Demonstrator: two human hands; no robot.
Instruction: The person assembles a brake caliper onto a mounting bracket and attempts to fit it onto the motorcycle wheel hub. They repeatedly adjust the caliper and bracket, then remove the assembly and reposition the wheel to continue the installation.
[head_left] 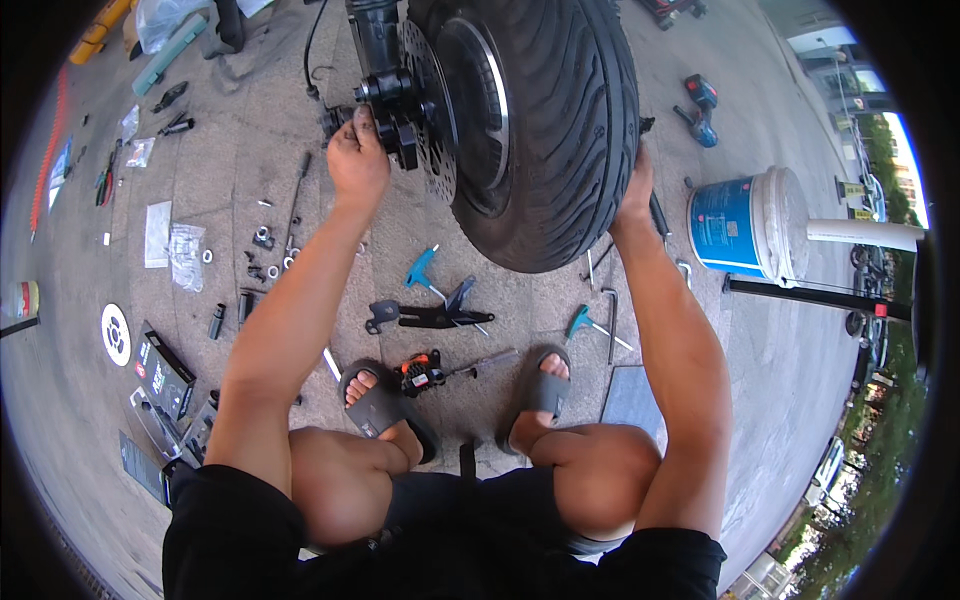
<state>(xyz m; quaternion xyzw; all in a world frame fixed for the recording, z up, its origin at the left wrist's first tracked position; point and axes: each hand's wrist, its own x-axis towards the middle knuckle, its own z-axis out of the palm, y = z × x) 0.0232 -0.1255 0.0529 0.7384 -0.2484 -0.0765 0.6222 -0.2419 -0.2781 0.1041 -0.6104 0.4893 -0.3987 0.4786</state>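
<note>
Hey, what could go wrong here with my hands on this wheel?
Your left hand sits at the brake caliper beside the brake disc; if the wheel turns, fingers could get pinched. Your feet in open sandals are among loose tools such as the blue-handled hex key, so dropped parts may hit toes.

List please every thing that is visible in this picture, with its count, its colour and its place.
wheel: 1, black tyre, top centre, upright
brake disc: 1, grey, on the wheel's left side
brake caliper: 1, black, at the disc
T-handle keys: 2, blue handles, on the ground under the wheel
bracket: 1, black, between the keys
bucket: 1, white and blue, right
drill: 1, blue and black, upper right
small bolts and parts: several, dark and silver, left ground
sandals: 2, grey, on the feet
left hand: 1, at the caliper
right hand: 1, on the tyre's right edge
</note>
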